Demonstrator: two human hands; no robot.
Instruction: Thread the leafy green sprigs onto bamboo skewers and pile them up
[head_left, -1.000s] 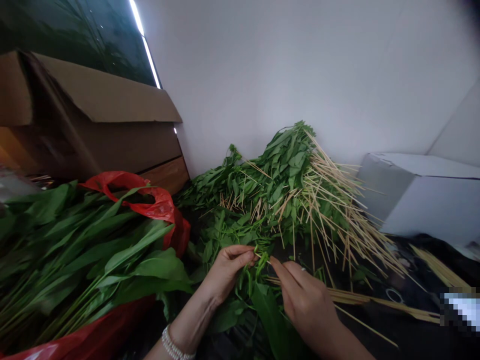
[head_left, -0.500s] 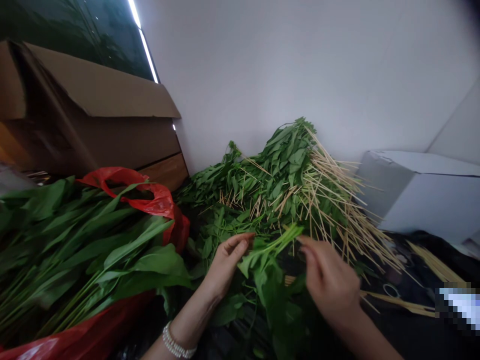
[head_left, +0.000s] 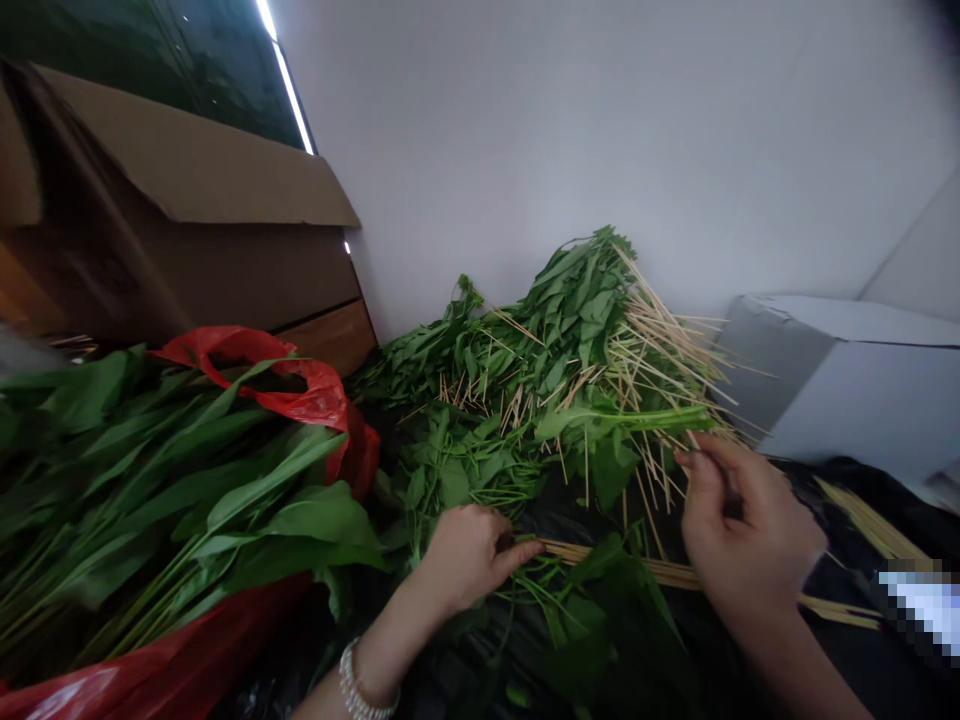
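Note:
My right hand point(head_left: 750, 510) pinches the lower end of a skewer that carries a small bunch of leafy greens point(head_left: 637, 420). Those stems point right, with the leaves hanging to the left over the pile. Lower down, the thumb and fingers of my left hand point(head_left: 472, 560) close on the ends of bamboo skewers point(head_left: 577, 551) lying on black plastic; how many they grip is hidden. Loose greens point(head_left: 472, 470) lie just beyond my left hand, and more leaves point(head_left: 585, 620) rest between the hands. A heap of skewered greens point(head_left: 570, 310) leans against the wall.
A red plastic bag point(head_left: 322, 395) full of long leafy stems point(head_left: 187, 500) is at the left. Behind it stands an open cardboard box point(head_left: 225, 270). A white box point(head_left: 862, 390) is at the right, with more bamboo sticks point(head_left: 862, 520) in front of it.
My right hand has moved right and slightly up, carrying the greens away from my left hand. The left hand has dropped lower onto the loose skewers.

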